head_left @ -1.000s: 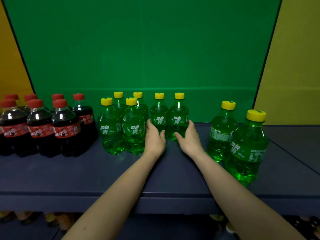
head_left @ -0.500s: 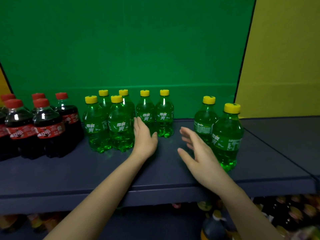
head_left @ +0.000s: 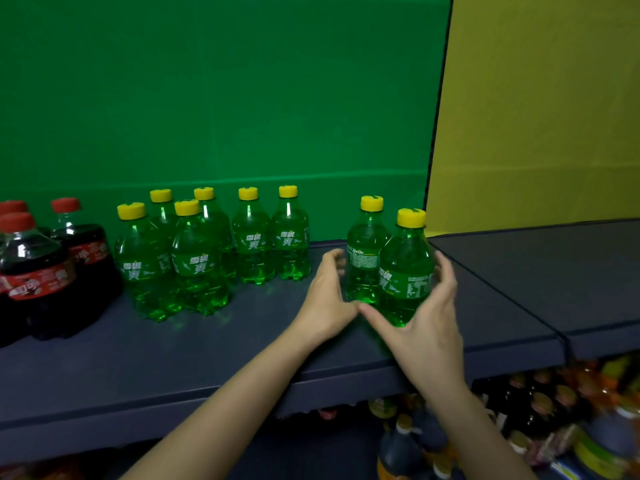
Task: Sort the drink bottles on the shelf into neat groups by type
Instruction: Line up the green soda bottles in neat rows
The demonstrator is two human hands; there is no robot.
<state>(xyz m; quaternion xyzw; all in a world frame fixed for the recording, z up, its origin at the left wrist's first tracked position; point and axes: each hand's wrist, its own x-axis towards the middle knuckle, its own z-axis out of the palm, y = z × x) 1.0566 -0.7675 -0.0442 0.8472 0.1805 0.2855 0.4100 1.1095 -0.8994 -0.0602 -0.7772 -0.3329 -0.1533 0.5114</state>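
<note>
Left hand (head_left: 329, 299) and right hand (head_left: 431, 320) cupped two green bottles (head_left: 403, 268), grip unclear; shoved unevenly, the front one could topple.

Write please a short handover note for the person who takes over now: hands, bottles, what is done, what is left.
Left hand: fingers curved beside the rear stray Sprite bottle; contact unclear.
Right hand: curled round the front stray Sprite bottle.
Done: cola bottles grouped at the left; six Sprite bottles grouped mid-shelf.
Left: the two strays stand apart on the right; join them to the Sprite group, then tidy the rows.
</note>
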